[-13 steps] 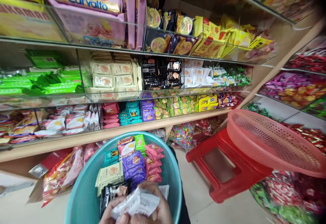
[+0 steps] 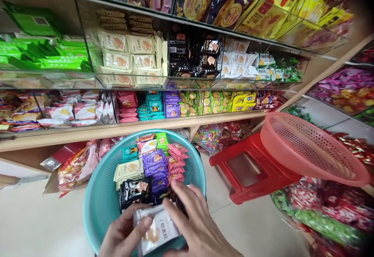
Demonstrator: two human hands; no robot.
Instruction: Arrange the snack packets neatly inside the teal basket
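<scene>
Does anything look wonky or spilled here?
Maybe the pink basket: it looks tilted on the red stool and sticks out past it, over bagged sweets. The camera angle may exaggerate that. I see no spill.

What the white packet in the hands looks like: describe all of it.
The white packet has a glossy, plastic-looking wrapper printed with dark characters and tan food pieces. It slants, printed face up, above the near side of the turquoise basket. The left hand grips one end, thumb on top; the right hand is at the opposite edge.

Packets (image 2: 154,162) in tub (image 2: 97,210); shelves (image 2: 73,134) behind; stool (image 2: 274,164) right, basket (image 2: 315,159) on it
</scene>
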